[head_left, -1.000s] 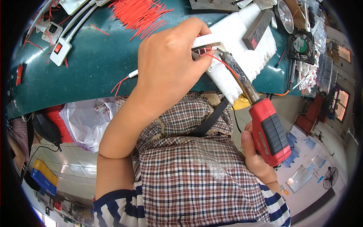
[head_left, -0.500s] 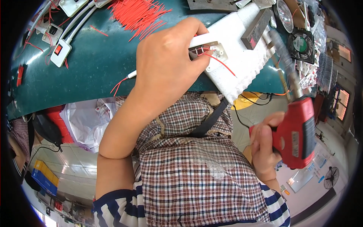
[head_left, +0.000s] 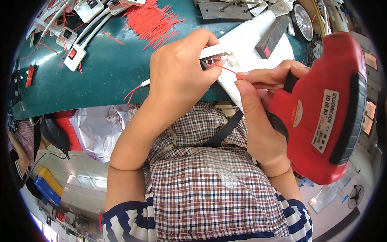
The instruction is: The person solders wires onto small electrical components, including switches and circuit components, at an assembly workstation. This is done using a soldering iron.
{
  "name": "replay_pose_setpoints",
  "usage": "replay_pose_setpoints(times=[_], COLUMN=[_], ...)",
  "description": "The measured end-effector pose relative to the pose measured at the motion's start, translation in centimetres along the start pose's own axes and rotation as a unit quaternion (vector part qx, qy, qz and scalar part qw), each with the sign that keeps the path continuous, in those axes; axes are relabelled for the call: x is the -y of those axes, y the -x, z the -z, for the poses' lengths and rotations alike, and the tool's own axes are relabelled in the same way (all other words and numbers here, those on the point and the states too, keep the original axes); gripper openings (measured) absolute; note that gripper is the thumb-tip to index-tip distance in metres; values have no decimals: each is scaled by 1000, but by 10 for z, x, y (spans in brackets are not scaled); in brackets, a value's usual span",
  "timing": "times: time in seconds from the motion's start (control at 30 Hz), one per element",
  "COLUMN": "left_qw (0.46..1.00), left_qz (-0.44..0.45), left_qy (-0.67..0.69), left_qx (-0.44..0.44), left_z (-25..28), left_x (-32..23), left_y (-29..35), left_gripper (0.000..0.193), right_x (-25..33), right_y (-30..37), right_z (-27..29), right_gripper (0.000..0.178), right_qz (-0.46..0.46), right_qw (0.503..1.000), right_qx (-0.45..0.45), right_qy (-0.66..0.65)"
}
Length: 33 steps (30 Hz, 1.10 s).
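My left hand [head_left: 177,66] is closed around a white plastic switch housing [head_left: 213,51], its thumb beside the dark switch with red wires inside. The housing rests over a white foam pad [head_left: 246,34]. A white cable end with bare-tipped red leads [head_left: 133,92] sticks out on the other side of that hand. My right hand [head_left: 264,125] carries a red soldering gun [head_left: 302,101] with a black grip strip. Its thumb and forefinger also pinch the free end of a thin red wire [head_left: 229,69] that runs out of the housing.
A heap of cut red wires [head_left: 151,20] lies on the green tabletop [head_left: 109,78]. White switch units [head_left: 75,57] with cables crowd the far left. A dark metal block [head_left: 272,38] sits on the foam; a metal plate [head_left: 223,12] is behind. A plastic bag [head_left: 96,131] hangs below the table edge.
My right hand has risen from beside my lap to the housing, bringing the soldering gun up close, and its fingertips now grip the red wire. My left hand keeps its hold, nearly still.
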<state>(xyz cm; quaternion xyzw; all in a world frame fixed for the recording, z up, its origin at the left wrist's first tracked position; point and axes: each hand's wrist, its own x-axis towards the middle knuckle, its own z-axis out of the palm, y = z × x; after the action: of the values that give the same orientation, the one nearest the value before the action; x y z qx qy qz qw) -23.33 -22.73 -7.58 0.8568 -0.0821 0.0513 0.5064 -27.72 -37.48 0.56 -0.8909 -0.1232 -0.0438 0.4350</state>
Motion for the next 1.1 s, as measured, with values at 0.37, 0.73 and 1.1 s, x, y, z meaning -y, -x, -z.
replay_pose_setpoints(times=[0.37,0.73,1.1], left_qw=[1000,981,991], left_qz=[11,-193,-118], left_qy=[-1,-9,-34], left_qx=[11,-3,-50], left_z=[2,14,-10], left_x=[-1,10,-6], left_y=[1,-5,21], left_gripper=[26,28,22], right_x=[-9,-80,-94], right_y=[0,21,25], right_z=[0,-12,-15], right_gripper=[48,53,50], right_qz=[6,-92,-79], right_qw=[1000,989,989], right_qx=[-19,-117,-94], right_qy=[11,-14,-80])
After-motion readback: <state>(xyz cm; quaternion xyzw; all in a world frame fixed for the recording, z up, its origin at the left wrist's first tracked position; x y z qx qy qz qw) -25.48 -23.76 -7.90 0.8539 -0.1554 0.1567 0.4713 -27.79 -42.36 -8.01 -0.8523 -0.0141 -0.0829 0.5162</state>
